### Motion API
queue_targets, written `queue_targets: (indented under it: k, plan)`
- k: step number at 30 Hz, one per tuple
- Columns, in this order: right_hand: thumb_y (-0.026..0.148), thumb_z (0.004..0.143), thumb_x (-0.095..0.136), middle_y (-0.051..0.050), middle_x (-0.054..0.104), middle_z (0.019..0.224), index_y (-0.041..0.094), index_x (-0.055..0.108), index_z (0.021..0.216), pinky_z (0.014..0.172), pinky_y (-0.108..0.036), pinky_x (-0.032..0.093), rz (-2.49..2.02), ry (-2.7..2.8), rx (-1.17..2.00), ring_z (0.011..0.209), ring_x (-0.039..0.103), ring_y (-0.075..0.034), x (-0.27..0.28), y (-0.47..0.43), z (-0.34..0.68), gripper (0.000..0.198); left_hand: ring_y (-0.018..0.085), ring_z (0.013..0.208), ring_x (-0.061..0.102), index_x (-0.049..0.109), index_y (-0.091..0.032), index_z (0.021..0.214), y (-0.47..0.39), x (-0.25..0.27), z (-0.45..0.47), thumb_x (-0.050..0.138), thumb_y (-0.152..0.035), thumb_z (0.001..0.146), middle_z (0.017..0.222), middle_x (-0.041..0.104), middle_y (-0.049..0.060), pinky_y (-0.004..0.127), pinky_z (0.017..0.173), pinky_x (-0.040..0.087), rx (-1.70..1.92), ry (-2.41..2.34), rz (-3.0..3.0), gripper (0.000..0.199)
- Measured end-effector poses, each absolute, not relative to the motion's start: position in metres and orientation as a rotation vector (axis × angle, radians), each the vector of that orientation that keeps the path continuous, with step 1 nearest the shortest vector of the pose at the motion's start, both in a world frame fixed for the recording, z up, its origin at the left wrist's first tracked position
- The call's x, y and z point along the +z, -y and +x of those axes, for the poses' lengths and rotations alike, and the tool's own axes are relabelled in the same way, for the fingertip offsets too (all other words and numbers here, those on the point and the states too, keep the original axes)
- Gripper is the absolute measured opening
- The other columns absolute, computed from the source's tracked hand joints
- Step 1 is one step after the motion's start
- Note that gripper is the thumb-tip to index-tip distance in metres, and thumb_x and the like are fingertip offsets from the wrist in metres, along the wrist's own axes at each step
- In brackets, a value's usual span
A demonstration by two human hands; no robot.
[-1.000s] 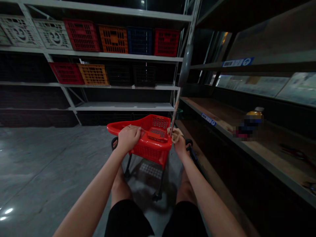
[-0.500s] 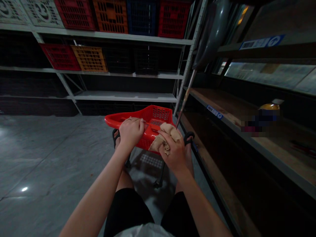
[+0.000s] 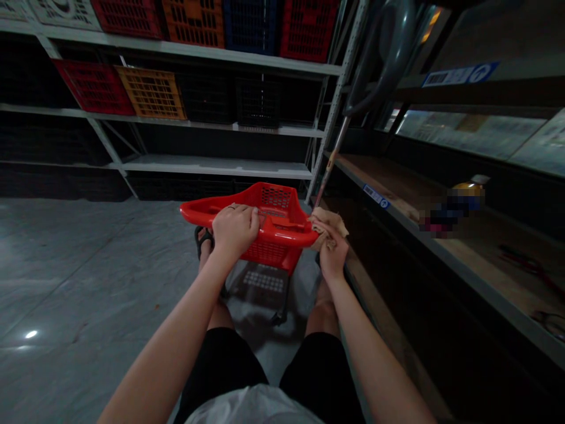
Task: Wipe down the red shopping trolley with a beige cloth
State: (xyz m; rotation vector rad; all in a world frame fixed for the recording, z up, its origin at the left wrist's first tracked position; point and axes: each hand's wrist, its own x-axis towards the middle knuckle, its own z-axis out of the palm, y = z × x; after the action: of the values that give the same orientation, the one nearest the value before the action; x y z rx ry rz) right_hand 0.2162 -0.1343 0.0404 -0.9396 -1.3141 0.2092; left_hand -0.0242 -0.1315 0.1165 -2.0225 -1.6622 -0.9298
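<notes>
A small red plastic shopping cart (image 3: 276, 197) stands between my feet, its rounded handle toward me. My left hand (image 3: 236, 228) is closed over the left part of the handle (image 3: 286, 237). At the handle's right end, my right hand (image 3: 334, 247) grips a crumpled tan cloth (image 3: 334, 221) and presses it against the red plastic. Part of the cloth is hidden by my fingers.
Dark wooden shelves (image 3: 435, 235) run close along my right, with a bottle (image 3: 470, 187) on one. A metal pole (image 3: 333, 159) leans at the corner. Ahead, a white rack (image 3: 220, 166) holds coloured crates (image 3: 152, 93). Grey concrete floor (image 3: 88, 277) spreads to the left.
My right hand has slid the cloth right, from the middle of the handle to its right end. My left hand keeps its hold, and the view has shifted slightly.
</notes>
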Motion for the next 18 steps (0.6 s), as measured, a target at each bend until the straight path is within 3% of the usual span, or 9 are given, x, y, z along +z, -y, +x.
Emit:
queue_targets:
  k: [6, 11, 15, 18]
  plan:
    - [0.010, 0.073, 0.050, -0.001, 0.083, 0.091, 0.025, 0.083, 0.091, 0.088, -0.036, 0.064, -0.963, 1.259, 0.091, 0.090, 0.079, -0.021, 0.041, 0.146, 0.198, 0.041, 0.029, 0.088, 0.075, 0.081, -0.014, 0.087, 0.136, 0.117, -0.005, 0.041, -0.027, 0.100, 0.091, 0.080, 0.014, 0.041, 0.086, 0.051, -0.991, 1.822, -1.895, 0.044]
    - [0.006, 0.077, 0.045, -0.003, 0.078, 0.125, 0.027, 0.081, 0.118, 0.110, -0.047, 0.056, -1.085, 1.545, -0.196, 0.121, 0.071, -0.026, 0.059, 0.176, 0.175, 0.058, 0.029, 0.095, 0.075, 0.081, -0.013, 0.091, 0.144, 0.122, 0.009, 0.039, -0.028, 0.101, 0.096, 0.080, 0.016, 0.040, 0.093, 0.051, -0.961, 1.890, -1.919, 0.046]
    - [0.003, 0.082, 0.046, -0.002, 0.068, 0.144, 0.026, 0.063, 0.145, 0.113, -0.039, 0.054, -1.110, 1.772, -0.236, 0.130, 0.067, -0.023, 0.083, 0.176, 0.143, 0.070, 0.030, 0.099, 0.076, 0.081, -0.014, 0.102, 0.148, 0.138, -0.002, 0.031, -0.033, 0.106, 0.103, 0.080, 0.015, 0.037, 0.088, 0.053, -0.882, 2.033, -2.081, 0.053]
    - [0.007, 0.087, 0.049, -0.004, 0.064, 0.149, 0.022, 0.052, 0.155, 0.117, -0.038, 0.052, -1.093, 1.870, -0.180, 0.136, 0.062, -0.023, 0.096, 0.169, 0.116, 0.069, 0.026, 0.103, 0.075, 0.078, -0.024, 0.120, 0.145, 0.149, -0.032, 0.025, -0.035, 0.108, 0.115, 0.080, 0.008, 0.033, 0.086, 0.053, -0.965, 2.061, -2.183, 0.055]
